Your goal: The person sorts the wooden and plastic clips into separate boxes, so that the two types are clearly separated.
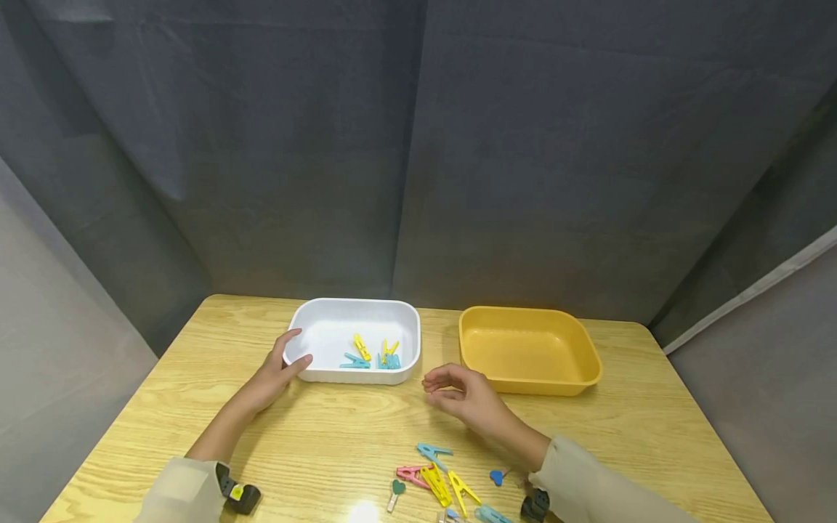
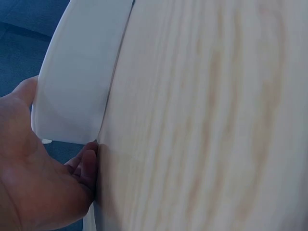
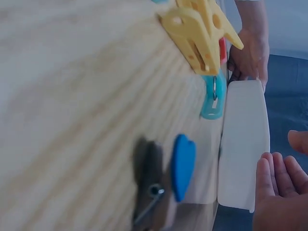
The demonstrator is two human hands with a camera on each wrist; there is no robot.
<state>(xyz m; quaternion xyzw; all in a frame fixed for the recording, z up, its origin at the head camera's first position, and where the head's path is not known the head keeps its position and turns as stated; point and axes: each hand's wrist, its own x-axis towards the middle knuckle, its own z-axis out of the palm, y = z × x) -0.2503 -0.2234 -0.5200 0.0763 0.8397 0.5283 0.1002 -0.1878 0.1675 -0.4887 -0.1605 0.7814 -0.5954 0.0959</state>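
Observation:
My left hand [image 1: 268, 381] grips the left end of a white plastic tray [image 1: 353, 375], with the thumb over its rim. In the left wrist view, the fingers [image 2: 88, 166] curl at the tray's lower edge. Inside the tray, toward its right front, lie yellow clothespins [image 1: 362, 348] and light blue clothespins [image 1: 356, 361]. My right hand [image 1: 474, 399] hovers between this tray and a yellow tray [image 1: 530, 387], palm turned left, fingers loosely bent and holding nothing. Its fingers [image 3: 293, 175] overlap the white tray's edge in the right wrist view.
Near the table's front edge lie loose clothespins: light blue [image 1: 433, 453], pink [image 1: 410, 475] and yellow [image 1: 434, 485], plus small ones with a green heart [image 1: 398, 487] and a blue heart [image 1: 496, 477]. A dark grey curtain [image 1: 405, 160] stands behind the wooden table [image 1: 327, 436].

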